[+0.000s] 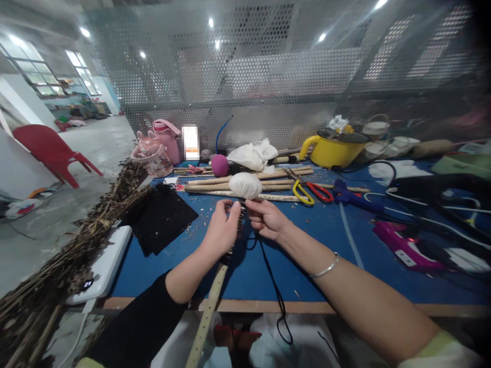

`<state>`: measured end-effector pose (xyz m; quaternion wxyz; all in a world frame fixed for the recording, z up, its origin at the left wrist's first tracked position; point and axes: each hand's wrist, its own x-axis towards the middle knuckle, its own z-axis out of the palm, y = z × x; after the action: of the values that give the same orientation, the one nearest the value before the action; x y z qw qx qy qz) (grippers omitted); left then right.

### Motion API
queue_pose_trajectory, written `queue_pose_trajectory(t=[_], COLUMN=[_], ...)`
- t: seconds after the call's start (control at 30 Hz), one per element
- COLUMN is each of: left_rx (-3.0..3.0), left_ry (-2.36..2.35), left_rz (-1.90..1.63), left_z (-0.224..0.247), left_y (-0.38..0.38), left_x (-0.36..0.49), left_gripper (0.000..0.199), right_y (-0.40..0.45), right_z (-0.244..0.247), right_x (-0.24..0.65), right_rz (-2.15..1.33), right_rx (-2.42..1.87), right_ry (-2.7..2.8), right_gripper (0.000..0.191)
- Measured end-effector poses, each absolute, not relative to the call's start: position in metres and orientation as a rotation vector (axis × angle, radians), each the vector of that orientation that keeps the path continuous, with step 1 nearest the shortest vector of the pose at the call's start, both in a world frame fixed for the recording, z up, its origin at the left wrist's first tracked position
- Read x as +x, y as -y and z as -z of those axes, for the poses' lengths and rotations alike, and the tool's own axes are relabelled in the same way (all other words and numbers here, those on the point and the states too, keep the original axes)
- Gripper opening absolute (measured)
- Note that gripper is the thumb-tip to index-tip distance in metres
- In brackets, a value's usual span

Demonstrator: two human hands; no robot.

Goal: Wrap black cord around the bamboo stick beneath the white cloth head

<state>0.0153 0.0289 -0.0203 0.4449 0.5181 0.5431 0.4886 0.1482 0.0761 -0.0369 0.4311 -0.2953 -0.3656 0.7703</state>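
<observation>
A pale wooden stick with small dark marks (210,312) slants up from the table's front edge, its upper part wound with black cord. At its top sits a rounded white cloth-covered head (245,185). My left hand (222,229) is closed around the wrapped part just below the head. My right hand (269,219) pinches black cord at the neck of the head, its fingertips close to my left thumb. Loose black cord (273,278) hangs below the right hand in a loop over the table edge. The fingers partly hide the wrapping.
Behind lie several wooden sticks (203,188), a purple ball (220,165), white cloth (253,155) and scissors (312,193). A blue glue gun (356,198), magenta device (406,248) and yellow pot (335,150) stand right. Left are black fabric (159,217), a white power bank (105,266) and dried stalks (76,260).
</observation>
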Motion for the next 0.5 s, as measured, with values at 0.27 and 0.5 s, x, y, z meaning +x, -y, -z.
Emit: queue_pose_trajectory(t=[0.27,0.5], left_rx=[1.485,1.070], left_ry=[-1.369,-0.970], left_rz=[-1.338,-1.179], left_z=[0.017,0.002], left_y=[-0.033,-0.036], left_x=[0.011,0.002], left_gripper=[0.030,0.026], right_y=[-0.070,-0.071], right_z=[0.029,0.017], right_x=[0.141,0.161], right_rz=[-1.747,-1.701], right_rx=[-0.825,-0.773], right_ry=[1.135,1.358], right_gripper=[0.030,0.023])
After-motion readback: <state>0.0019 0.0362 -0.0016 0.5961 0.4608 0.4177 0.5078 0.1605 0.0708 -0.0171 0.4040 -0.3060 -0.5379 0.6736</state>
